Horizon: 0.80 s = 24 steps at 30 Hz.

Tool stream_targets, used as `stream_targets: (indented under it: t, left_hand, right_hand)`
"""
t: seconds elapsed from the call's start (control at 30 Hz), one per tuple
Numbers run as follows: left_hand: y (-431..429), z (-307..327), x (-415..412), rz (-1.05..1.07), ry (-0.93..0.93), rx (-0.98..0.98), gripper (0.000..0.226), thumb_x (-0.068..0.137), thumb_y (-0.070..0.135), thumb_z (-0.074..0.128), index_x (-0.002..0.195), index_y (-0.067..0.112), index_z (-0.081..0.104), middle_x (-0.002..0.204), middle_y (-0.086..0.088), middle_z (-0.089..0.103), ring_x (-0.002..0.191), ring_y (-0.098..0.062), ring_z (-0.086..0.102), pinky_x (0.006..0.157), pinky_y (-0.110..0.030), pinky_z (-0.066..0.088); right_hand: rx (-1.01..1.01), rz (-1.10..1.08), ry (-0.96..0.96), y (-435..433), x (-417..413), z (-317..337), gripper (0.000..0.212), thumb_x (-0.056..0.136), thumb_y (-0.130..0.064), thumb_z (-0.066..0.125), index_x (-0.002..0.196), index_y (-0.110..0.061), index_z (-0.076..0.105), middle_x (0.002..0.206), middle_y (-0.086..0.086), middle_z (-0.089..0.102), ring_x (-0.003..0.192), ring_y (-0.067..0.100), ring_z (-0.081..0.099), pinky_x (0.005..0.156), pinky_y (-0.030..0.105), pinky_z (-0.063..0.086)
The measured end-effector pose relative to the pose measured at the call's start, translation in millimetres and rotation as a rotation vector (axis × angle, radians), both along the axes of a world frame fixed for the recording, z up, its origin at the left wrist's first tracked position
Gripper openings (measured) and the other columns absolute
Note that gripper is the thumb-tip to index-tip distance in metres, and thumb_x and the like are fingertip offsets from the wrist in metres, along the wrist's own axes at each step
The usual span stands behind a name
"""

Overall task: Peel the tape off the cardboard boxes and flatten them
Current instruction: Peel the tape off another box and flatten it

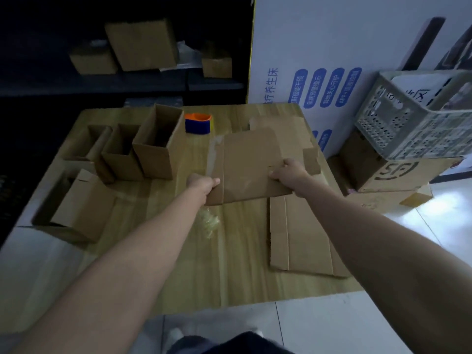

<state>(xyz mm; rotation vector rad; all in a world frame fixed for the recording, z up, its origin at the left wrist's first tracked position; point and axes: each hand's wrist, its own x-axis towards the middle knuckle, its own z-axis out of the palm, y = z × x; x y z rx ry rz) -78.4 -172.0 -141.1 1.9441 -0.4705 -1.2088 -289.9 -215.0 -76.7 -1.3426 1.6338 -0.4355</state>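
On a wooden table [163, 264], four boxes [158, 144] still stand open at left, one flattened sheet [304, 238] lies at right, and the left hand [201, 183] and right hand [290, 171] pinch a flattened box [247, 167] mid-table, loose tape [210, 222] beside it

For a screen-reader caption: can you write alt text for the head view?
Both hands, left hand and right hand, hold a flattened cardboard box over a wooden table. Open boxes stand at left; another flattened box lies at right.
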Motion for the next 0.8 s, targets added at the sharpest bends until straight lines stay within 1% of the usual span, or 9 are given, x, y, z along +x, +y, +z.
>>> stream_targets:
  t: [0.07,0.13,0.27,0.33,0.4,0.47,0.57,0.67,0.8]
  left_hand:
    - [-7,6,15,0.015,-0.113,0.001,0.052,0.083,0.015,0.072,0.126,-0.004,0.051,0.127,-0.013,0.057,0.114,-0.030,0.056,0.089,-0.029,0.044]
    - [-12,9,31,-0.015,-0.209,0.023,0.048,0.086,0.013,0.068,0.128,-0.005,0.051,0.131,-0.015,0.055,0.119,-0.029,0.053,0.087,-0.027,0.040]
    - [-20,5,59,-0.141,-0.202,0.083,0.049,0.080,0.008,0.072,0.125,-0.003,0.055,0.125,-0.016,0.059,0.112,-0.030,0.057,0.099,-0.039,0.046]
    - [-28,-1,69,-0.219,-0.267,0.105,0.054,0.082,0.012,0.072,0.130,-0.001,0.050,0.129,-0.014,0.056,0.116,-0.030,0.055,0.101,-0.038,0.044]
    - [-38,-8,76,-0.299,-0.366,0.091,0.063,0.085,0.012,0.068,0.140,0.003,0.039,0.137,-0.013,0.049,0.124,-0.029,0.049,0.105,-0.036,0.040]
    - [-47,-21,81,-0.374,-0.423,0.066,0.065,0.087,0.010,0.065,0.144,0.009,0.034,0.141,-0.011,0.046,0.127,-0.028,0.047,0.105,-0.035,0.039]
    - [-57,-44,90,-0.519,-0.503,0.099,0.061,0.091,0.011,0.060,0.146,0.016,0.033,0.151,-0.014,0.029,0.133,-0.030,0.040,0.105,-0.032,0.038]
    - [-63,-64,98,-0.609,-0.527,0.149,0.063,0.092,0.013,0.059,0.148,0.021,0.030,0.155,-0.013,0.012,0.137,-0.031,0.032,0.109,-0.033,0.033]
    - [-69,-82,104,-0.727,-0.573,0.223,0.064,0.090,0.019,0.062,0.146,0.028,0.033,0.151,-0.011,0.014,0.141,-0.033,0.016,0.117,-0.038,0.023]
  right_hand:
    - [0.027,0.074,0.001,-11,17,-1,0.055,0.091,-0.013,0.062,0.140,-0.006,0.038,0.125,0.010,0.051,0.099,0.022,0.051,0.074,0.030,0.046]
    - [0.057,0.138,0.003,-23,34,-6,0.048,0.090,-0.011,0.063,0.133,-0.004,0.044,0.116,0.009,0.055,0.089,0.021,0.053,0.059,0.026,0.045]
    - [0.086,0.188,0.029,-45,64,-23,0.044,0.088,-0.013,0.066,0.127,-0.002,0.049,0.087,0.006,0.053,0.065,0.020,0.052,0.039,0.019,0.043]
    - [0.038,0.201,0.107,-58,80,-35,0.049,0.088,-0.017,0.067,0.130,-0.002,0.045,0.096,0.004,0.046,0.081,0.025,0.057,0.057,0.027,0.053]
    - [-0.047,0.253,0.274,-67,91,-47,0.054,0.089,-0.024,0.066,0.134,-0.005,0.042,0.108,0.006,0.045,0.090,0.023,0.052,0.069,0.032,0.050]
    - [-0.067,0.316,0.359,-73,101,-61,0.055,0.091,-0.028,0.061,0.138,-0.011,0.037,0.118,0.010,0.055,0.089,0.022,0.051,0.064,0.028,0.045]
    - [-0.038,0.426,0.468,-77,114,-90,0.050,0.094,-0.030,0.054,0.138,-0.016,0.035,0.122,0.013,0.057,0.104,0.030,0.057,0.071,0.030,0.043]
    - [0.016,0.455,0.534,-78,126,-120,0.052,0.091,-0.031,0.052,0.139,-0.026,0.035,0.129,0.016,0.050,0.112,0.034,0.051,0.080,0.034,0.043]
    - [0.056,0.446,0.691,-74,129,-133,0.049,0.091,-0.028,0.048,0.138,-0.035,0.035,0.129,0.013,0.037,0.114,0.035,0.046,0.082,0.037,0.042]
